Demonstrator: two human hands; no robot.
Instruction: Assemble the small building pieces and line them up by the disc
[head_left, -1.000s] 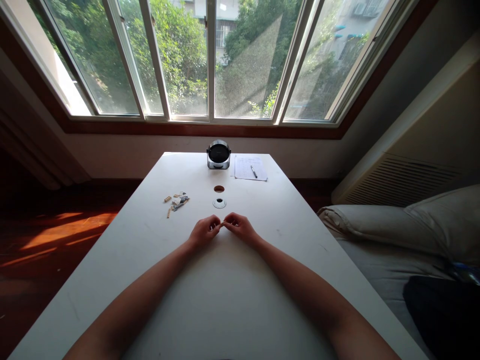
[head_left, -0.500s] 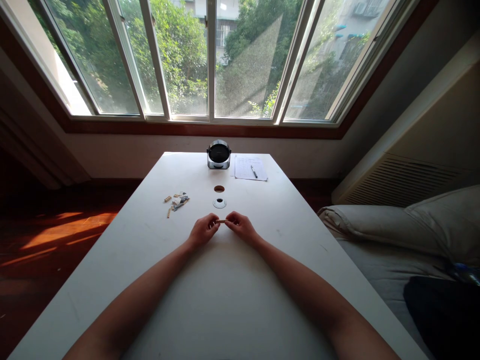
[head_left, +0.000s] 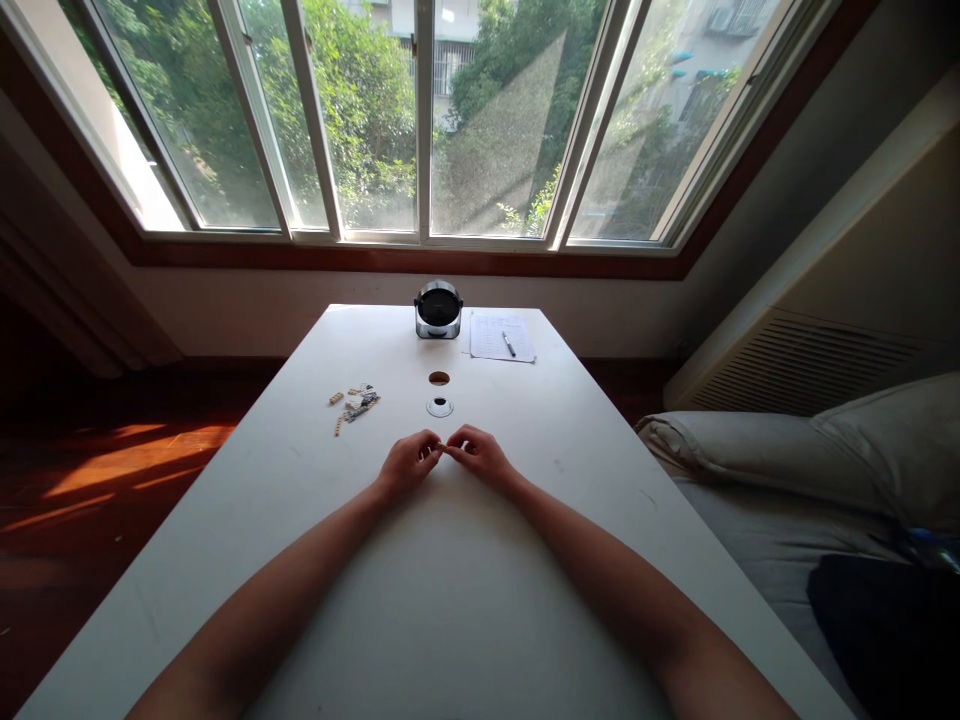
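Note:
My left hand and my right hand meet above the middle of the white table, fingertips almost touching. Between them is a small tan strip-like piece, mostly covered by the fingers. Both hands pinch it with thumb and fingers. To the left of my left hand lies a loose heap of small tan and grey parts, too small to tell their exact kind. One tan block-like piece sits at the heap's left edge.
Beyond my hands are a round silver cover and a round hole in the tabletop. A black and silver round device stands at the far edge, beside a paper sheet with a pen. A couch is on the right.
My hands have come slightly closer together, and less of the tan piece shows between the fingers. The heap of parts has stayed in place.

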